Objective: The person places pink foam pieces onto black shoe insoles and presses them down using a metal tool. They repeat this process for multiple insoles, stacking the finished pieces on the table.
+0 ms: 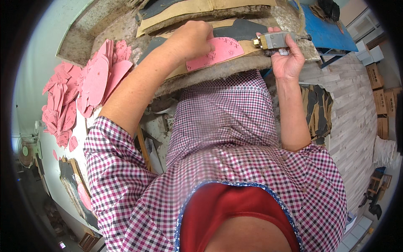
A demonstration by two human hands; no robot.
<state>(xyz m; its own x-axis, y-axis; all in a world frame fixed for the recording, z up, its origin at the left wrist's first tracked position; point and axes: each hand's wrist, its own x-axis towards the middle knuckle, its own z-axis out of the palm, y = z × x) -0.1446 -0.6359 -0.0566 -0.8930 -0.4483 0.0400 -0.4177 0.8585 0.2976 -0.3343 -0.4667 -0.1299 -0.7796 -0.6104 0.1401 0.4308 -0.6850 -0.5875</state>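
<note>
My left hand (191, 40) is closed over a pink insole-shaped sheet (224, 50) with printed marks and a rounded right end. Its fingertips are hidden behind the hand. The sheet lies on a tan and dark grey layered piece (241, 30) at the edge of the worktop. To the right, my right hand (289, 54) grips a grey metal tool (277, 40) with a brass-coloured nozzle pointing left toward the sheet. Its palm faces up and its thumb rests on the tool's side. A gap separates the nozzle from the pink sheet.
Piles of pink sheets (94, 80) lie on the white table at left. Another tan and dark grey piece (184, 14) sits behind my left hand. The worktop's front edge (222, 70) is fuzzy with residue. More dark and tan pieces (317, 109) are stacked lower right; a blue table (329, 31) stands beyond.
</note>
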